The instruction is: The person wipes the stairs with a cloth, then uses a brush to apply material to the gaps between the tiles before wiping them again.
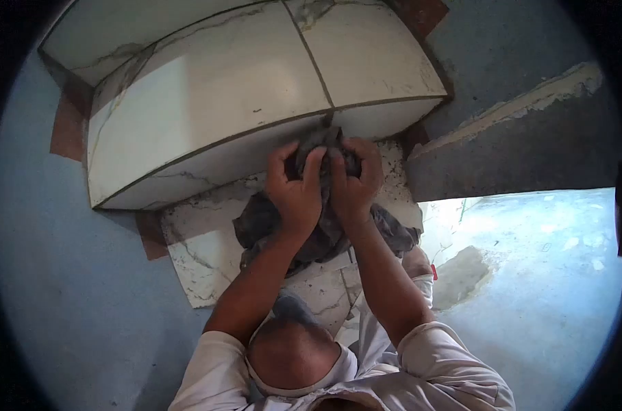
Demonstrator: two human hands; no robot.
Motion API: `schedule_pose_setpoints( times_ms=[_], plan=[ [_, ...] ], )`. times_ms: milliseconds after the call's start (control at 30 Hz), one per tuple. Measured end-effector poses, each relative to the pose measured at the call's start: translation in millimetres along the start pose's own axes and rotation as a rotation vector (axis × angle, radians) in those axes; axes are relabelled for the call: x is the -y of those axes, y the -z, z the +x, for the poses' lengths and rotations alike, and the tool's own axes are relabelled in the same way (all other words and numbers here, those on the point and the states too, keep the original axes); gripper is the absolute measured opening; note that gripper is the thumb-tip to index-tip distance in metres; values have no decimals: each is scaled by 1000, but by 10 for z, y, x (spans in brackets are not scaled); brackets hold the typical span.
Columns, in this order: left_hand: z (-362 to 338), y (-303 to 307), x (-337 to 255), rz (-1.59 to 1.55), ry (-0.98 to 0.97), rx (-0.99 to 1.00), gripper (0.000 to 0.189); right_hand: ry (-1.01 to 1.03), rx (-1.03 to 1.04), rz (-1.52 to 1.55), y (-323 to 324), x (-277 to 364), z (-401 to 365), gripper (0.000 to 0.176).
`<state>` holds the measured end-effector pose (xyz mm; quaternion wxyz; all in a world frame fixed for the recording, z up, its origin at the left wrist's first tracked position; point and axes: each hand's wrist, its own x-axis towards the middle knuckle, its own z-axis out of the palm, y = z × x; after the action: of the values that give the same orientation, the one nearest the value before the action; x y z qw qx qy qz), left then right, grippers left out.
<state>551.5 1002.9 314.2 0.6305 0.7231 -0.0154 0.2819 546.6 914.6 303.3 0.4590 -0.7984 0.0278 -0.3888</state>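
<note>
A dark grey cloth [321,236] lies crumpled over a marbled white tile step, with its upper part bunched up against the riser of the step above. My left hand [295,188] is closed around the left side of the bunch, thumb pressing on top. On the other side, my right hand [357,179] grips the same bunch, its thumb close beside the left one. Loose folds spread out beneath both wrists. A dark tip of the cloth pokes up between the hands, right at the riser [383,122].
Above rises another step with a white tile tread [249,85], split by a dark joint. A blue wall [57,274] runs along the left. To the right are a grey panel with a rough plaster edge [503,151] and a brightly lit blue surface [544,260].
</note>
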Motion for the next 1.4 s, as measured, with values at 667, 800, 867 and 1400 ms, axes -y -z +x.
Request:
schedule_pose_setpoints(
  times_ms=[667,800,867,1400],
  plan=[
    [-104,-115,676,288,-206,98,19,148,40,-328,-254,-526,-181,17],
    [-156,-84,691,333,31,237,18,-6,216,-402,-184,-585,-341,18],
    [-67,-109,374,213,-117,113,19,199,-93,-148,-144,-369,-128,19],
    [-28,-208,339,163,72,50,22,92,45,-216,-48,-191,75,16]
  ],
)
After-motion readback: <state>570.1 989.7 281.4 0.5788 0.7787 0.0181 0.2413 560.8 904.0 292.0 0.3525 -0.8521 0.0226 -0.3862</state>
